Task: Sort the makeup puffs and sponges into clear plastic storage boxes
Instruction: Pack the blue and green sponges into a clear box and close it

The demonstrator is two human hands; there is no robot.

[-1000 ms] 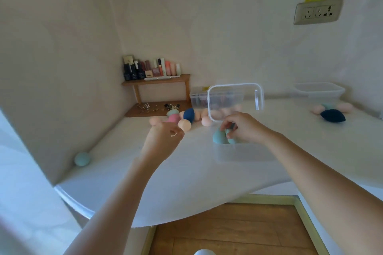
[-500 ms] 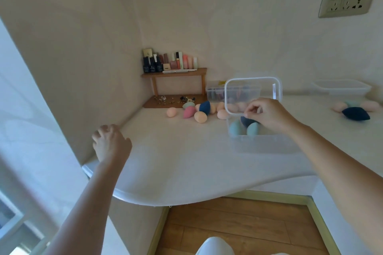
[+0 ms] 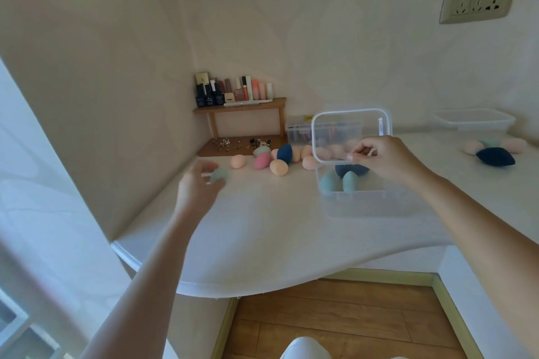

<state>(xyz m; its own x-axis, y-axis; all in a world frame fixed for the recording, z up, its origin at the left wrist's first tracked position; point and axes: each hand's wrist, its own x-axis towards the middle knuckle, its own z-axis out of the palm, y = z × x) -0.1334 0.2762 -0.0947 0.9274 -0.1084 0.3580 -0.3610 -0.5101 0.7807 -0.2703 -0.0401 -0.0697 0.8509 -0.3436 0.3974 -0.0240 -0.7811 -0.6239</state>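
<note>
A clear plastic box (image 3: 364, 201) stands on the white counter (image 3: 262, 227) and holds two teal sponges (image 3: 339, 181) and a dark blue one (image 3: 351, 169). My right hand (image 3: 382, 159) pinches the lower edge of the box's clear lid (image 3: 351, 131) and holds it upright over the back of the box. My left hand (image 3: 198, 183), blurred, is above the counter to the left of the box and grips a teal sponge (image 3: 220, 175). A pile of loose peach, pink, teal and dark blue sponges (image 3: 274, 159) lies behind, between my hands.
A wooden shelf (image 3: 242, 105) with cosmetic bottles fills the back corner, with a small clear box (image 3: 299, 128) beside it. At the far right are another clear box (image 3: 472, 121), a dark blue puff (image 3: 495, 156) and peach puffs (image 3: 472, 147). The counter's curved front edge drops to wooden floor.
My left hand went to the counter's left edge, took the teal sponge lying there, and now carries it right toward the box. My right hand keeps holding the lid up.
</note>
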